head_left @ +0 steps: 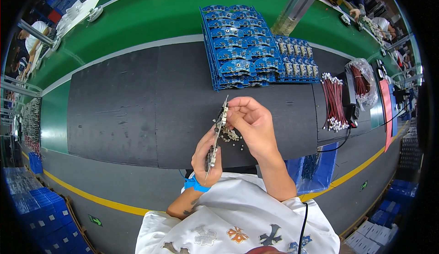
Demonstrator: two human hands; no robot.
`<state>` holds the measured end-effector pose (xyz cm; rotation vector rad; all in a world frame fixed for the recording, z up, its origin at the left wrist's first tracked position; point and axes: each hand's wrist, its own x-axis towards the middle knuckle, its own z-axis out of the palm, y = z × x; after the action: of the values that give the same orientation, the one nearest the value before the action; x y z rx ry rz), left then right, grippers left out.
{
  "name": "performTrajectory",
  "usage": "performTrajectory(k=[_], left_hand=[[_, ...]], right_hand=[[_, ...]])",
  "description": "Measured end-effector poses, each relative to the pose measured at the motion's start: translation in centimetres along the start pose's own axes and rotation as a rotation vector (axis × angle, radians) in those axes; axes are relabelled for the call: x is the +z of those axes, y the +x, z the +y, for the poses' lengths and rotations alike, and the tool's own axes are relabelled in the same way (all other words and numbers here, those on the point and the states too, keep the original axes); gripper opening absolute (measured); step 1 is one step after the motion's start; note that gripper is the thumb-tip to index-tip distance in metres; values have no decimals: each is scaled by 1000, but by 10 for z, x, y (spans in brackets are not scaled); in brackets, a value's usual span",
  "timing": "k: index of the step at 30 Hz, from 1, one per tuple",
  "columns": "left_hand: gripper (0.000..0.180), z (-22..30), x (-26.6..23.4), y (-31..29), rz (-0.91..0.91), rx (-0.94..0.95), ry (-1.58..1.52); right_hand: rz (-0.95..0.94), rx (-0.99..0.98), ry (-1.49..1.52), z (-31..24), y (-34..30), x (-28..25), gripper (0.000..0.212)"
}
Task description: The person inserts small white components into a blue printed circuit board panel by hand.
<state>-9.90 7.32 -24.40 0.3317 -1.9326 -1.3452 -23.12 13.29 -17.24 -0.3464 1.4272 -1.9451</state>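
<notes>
A circuit board stands nearly edge-on over the black mat, with a row of small cream connectors along its right face. My left hand, a blue strap round its wrist, grips the board's near part from the left. At the far end, the curled thumb and forefinger of my right hand close on the board's right side by the connectors; any loose part between the fingertips is too small to make out. Below the board, a little pile of loose cream connectors lies on the mat, partly hidden by the board and right hand.
Beyond my hands rise stacked blue circuit boards. Right of them are boards with cream parts, red wire bundles and a plastic bag of wires. A metal post stands behind. A blue bin sits below the edge.
</notes>
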Motion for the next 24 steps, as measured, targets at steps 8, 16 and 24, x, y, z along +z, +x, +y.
performTrajectory(k=[8, 16, 24], left_hand=[[31, -2, 0, -3, 7, -8, 19], [29, 2, 1, 0, 14, -24, -18], [25, 2, 4, 1, 43, 19, 26]], right_hand=[[14, -54, 41, 0, 1, 1, 20], [30, -53, 8, 0, -2, 1, 20], [20, -16, 175, -9, -8, 5, 20]])
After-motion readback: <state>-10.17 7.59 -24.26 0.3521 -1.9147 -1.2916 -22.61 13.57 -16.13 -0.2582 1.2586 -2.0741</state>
